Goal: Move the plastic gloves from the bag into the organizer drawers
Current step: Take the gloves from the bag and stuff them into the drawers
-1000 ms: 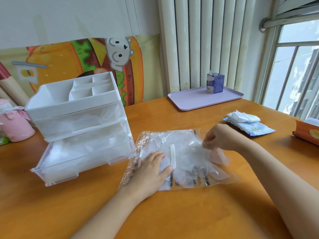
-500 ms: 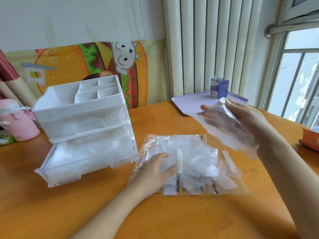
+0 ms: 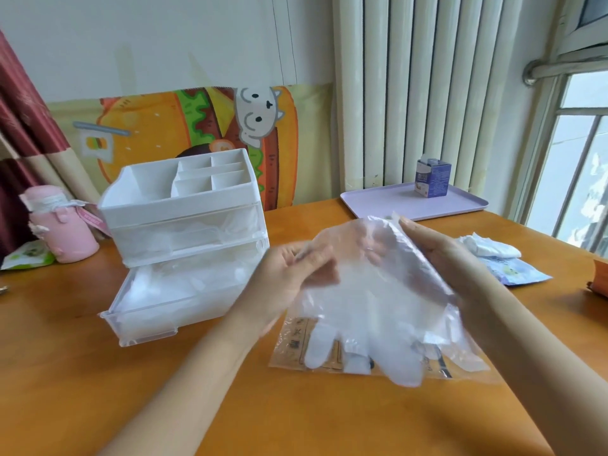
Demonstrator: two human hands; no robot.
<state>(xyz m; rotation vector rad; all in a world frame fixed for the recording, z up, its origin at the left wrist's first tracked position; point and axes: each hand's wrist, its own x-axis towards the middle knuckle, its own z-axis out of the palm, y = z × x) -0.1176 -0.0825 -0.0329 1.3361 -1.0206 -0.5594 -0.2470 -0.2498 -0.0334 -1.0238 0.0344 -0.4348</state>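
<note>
Orange wooden table [image 3: 98,373] under the grip. Beyond it: white wall [image 3: 164,34], ribbed white radiator [image 3: 411,93], burger-print cloth [image 3: 148,126]. Window [image 3: 579,159] far right of grip, daylight in. Red curtain [image 3: 19,93] far left.

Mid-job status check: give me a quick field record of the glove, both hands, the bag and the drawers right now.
plastic glove: spread in the air, fingers pointing down
left hand: pinches the glove's left edge
right hand: holds the glove's right edge
bag: flat on the table, under the glove
organizer: left of the hands
bottom drawer: pulled open, gloves inside
</note>
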